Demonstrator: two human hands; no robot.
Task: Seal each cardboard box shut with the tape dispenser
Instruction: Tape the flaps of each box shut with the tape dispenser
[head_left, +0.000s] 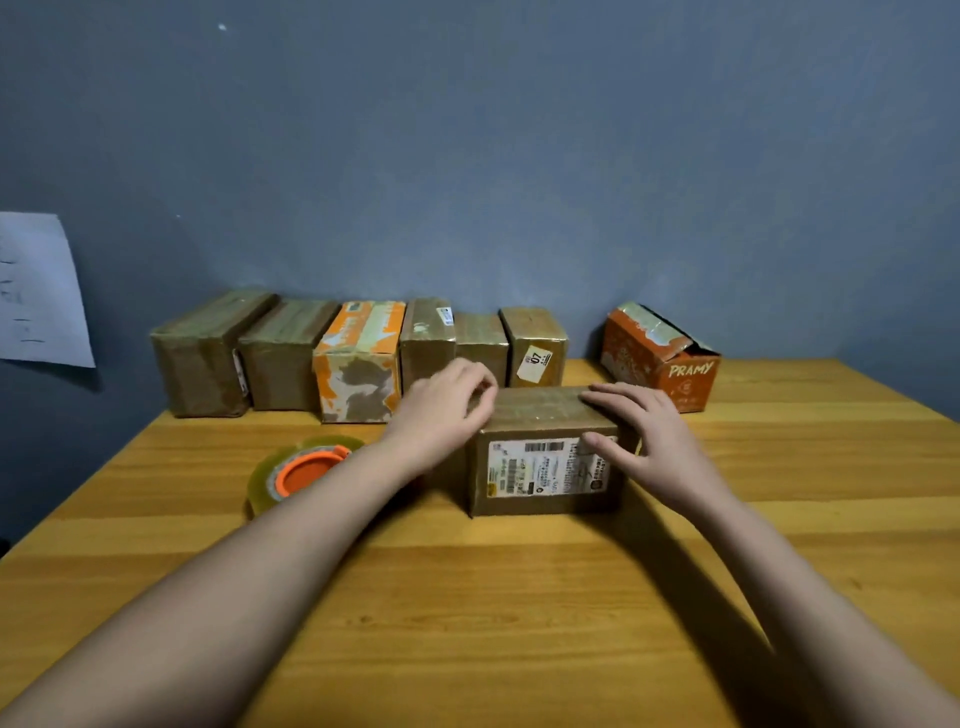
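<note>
A brown cardboard box (540, 415) with a white shipping label on its near face stands in the middle of the wooden table (519, 597). My left hand (444, 402) curls over its top left edge, fingers bent. My right hand (647, 441) grips its right end, fingers on the top and thumb on the labelled front. The tape dispenser (298, 470), a roll of clear tape on an orange core, lies flat on the table to the left of the box, partly behind my left forearm.
Several closed boxes (358, 358) stand in a row against the blue wall at the back. An orange box marked PRAMY (657, 358) sits apart at the back right with a raised flap. A paper sheet (39, 291) hangs on the left wall.
</note>
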